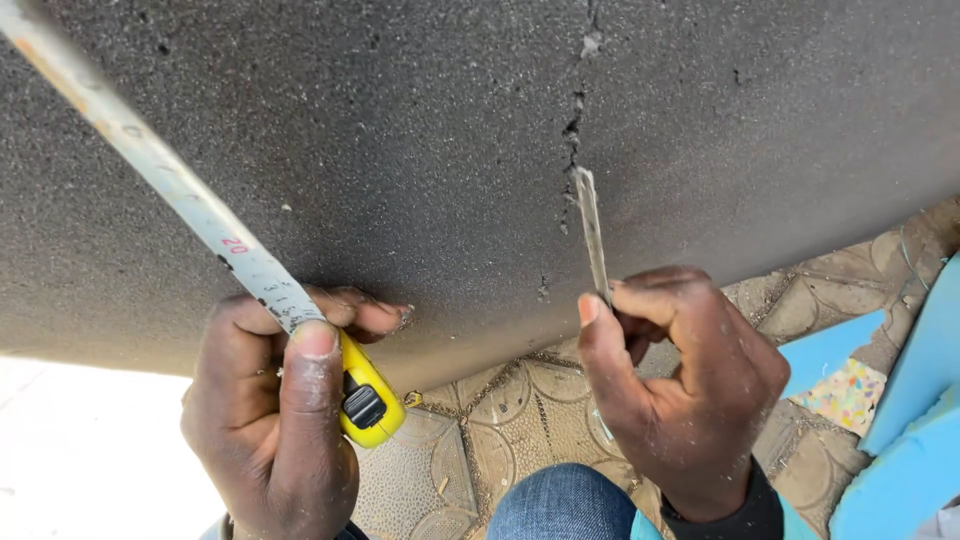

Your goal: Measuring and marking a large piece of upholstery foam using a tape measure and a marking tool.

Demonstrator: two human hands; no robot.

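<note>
Left hand point(270, 420) grips the yellow tape measure point(368, 398), thumb pinning its tape point(170, 185); right hand point(685, 385) pinches a thin blade point(592, 235) against grey foam point(400, 150).

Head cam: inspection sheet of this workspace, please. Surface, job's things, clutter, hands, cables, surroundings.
Surface: dark grey foam sheet, with a ragged cut line running down it.
Job's things: yellow tape measure, its tape drawn out up-left across the foam; thin blade set in the cut.
Clutter: crumbs and scraps on the patterned floor.
Hands: left hand grips the tape measure, thumb pinning the tape; right hand pinches the blade.
Cables: nothing seen.
Surroundings: blue foam pieces at right, speckled offcut, person's denim knee.
</note>
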